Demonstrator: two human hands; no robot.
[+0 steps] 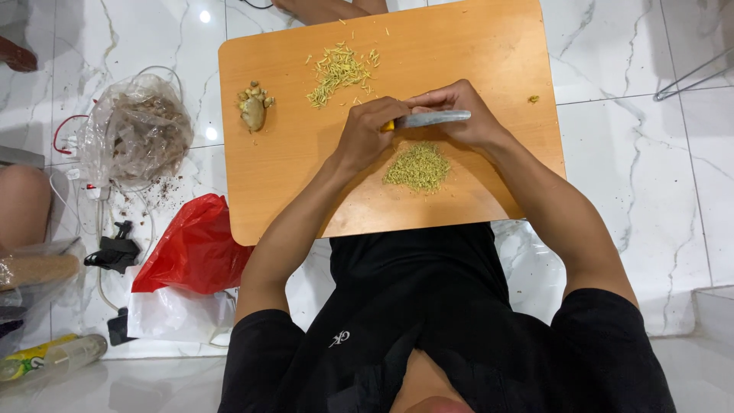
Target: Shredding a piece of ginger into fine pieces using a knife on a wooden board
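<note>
An orange wooden board [489,46] lies on a white marble floor in front of me. My left hand [365,131] grips the yellow handle of a knife [433,118]. My right hand [462,111] presses its fingers on top of the blade near the tip. The blade lies flat across the board, just beyond a pile of finely minced ginger [417,167]. A looser heap of thin ginger strips [340,70] sits farther away. A knobbly piece of whole ginger [252,107] rests near the board's left edge.
Left of the board are a clear plastic bag of ginger roots [138,130], a red plastic bag [195,248], cables and a plastic bottle [46,356]. Another person's leg [329,8] shows beyond the board, a knee [19,203] at far left, metal legs [688,76] at right.
</note>
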